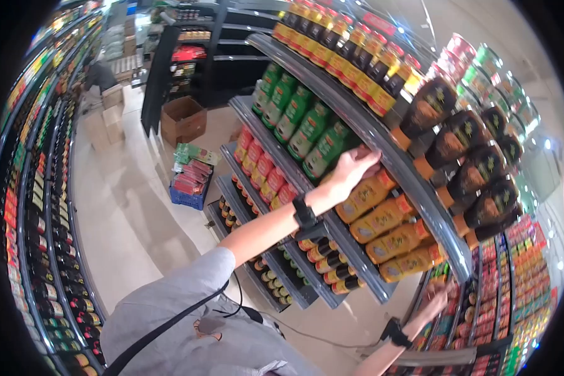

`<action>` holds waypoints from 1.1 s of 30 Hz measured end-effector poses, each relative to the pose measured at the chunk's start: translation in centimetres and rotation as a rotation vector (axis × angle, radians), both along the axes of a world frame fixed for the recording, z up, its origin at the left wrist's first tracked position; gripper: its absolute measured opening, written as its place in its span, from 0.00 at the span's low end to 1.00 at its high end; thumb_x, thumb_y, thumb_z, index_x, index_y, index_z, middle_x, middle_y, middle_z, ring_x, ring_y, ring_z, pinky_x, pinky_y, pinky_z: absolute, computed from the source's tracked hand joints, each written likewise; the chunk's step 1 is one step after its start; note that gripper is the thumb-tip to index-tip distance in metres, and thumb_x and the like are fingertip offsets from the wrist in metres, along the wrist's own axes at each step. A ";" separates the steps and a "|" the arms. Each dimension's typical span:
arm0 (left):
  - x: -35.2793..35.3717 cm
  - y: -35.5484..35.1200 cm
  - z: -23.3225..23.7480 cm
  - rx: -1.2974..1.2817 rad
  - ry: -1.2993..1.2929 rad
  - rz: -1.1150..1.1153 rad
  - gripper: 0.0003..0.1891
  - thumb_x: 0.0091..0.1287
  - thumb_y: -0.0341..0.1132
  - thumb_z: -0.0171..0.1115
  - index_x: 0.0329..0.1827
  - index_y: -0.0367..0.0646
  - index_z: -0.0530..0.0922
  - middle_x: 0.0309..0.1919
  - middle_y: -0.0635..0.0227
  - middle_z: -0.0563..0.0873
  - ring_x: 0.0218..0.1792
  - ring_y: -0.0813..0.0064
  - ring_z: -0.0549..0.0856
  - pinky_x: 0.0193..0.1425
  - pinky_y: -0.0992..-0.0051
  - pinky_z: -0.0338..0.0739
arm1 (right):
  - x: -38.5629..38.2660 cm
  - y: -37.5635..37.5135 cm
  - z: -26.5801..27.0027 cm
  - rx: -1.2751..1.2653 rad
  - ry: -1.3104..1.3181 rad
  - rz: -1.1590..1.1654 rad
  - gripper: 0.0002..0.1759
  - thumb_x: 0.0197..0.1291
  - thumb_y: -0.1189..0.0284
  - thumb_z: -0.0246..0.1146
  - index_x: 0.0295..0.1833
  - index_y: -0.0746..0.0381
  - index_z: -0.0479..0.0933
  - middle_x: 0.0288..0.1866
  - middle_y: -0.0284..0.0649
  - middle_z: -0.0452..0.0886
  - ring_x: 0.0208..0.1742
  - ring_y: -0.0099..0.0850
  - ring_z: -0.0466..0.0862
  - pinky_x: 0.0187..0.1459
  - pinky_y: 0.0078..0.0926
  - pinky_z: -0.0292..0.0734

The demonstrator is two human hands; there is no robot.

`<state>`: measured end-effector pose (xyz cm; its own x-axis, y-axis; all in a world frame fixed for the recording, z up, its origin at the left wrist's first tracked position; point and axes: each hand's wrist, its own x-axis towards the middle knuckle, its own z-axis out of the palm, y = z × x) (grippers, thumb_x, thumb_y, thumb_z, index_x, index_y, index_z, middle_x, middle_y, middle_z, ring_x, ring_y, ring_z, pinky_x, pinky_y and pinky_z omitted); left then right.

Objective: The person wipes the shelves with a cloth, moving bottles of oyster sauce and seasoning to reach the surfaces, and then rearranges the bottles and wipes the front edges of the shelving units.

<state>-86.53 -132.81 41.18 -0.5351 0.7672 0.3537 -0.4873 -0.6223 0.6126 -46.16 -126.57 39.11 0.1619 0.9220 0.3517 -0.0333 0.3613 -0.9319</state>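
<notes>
My left hand (356, 168) reaches in under the grey edge of the top shelf (357, 125), between green bottles (308, 130) and yellow bottles (391, 241). Its fingers are curled beside the top of the nearest yellow bottle and partly hidden, so what they hold cannot be made out. Lower down on the right, my right hand (440, 298) is raised near the end of the shelf, fingers loosely apart with nothing visible in them. Each wrist has a black band.
Dark sauce bottles (338, 47) and upside-down brown bottles (460, 135) stand on the top shelf. Lower tiers hold red-labelled bottles (263, 166). A cardboard box (183, 121) and a blue crate (191, 193) of packets rest on the floor. A person (100, 76) is in the far aisle.
</notes>
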 end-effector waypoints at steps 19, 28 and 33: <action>2.0 2.2 2.1 0.005 -0.161 -0.033 0.06 0.69 0.30 0.66 0.44 0.39 0.79 0.42 0.64 0.87 0.45 0.66 0.87 0.55 0.64 0.85 | -7.2 2.2 3.0 0.218 0.334 0.310 0.09 0.70 0.67 0.64 0.49 0.60 0.76 0.42 0.36 0.83 0.33 0.24 0.82 0.30 0.20 0.72; 1.8 3.5 2.1 0.020 -0.201 -0.054 0.06 0.70 0.29 0.64 0.46 0.39 0.79 0.41 0.64 0.86 0.44 0.67 0.86 0.55 0.65 0.83 | -8.5 0.4 4.3 0.174 0.498 0.399 0.10 0.69 0.64 0.64 0.48 0.58 0.75 0.35 0.36 0.83 0.28 0.24 0.81 0.28 0.19 0.72; 1.1 3.5 1.9 0.002 -0.196 -0.159 0.09 0.69 0.35 0.68 0.45 0.41 0.81 0.41 0.64 0.86 0.49 0.67 0.84 0.59 0.66 0.79 | -8.4 1.0 4.4 0.108 0.526 0.420 0.13 0.69 0.63 0.66 0.50 0.59 0.75 0.37 0.36 0.84 0.31 0.25 0.82 0.30 0.21 0.77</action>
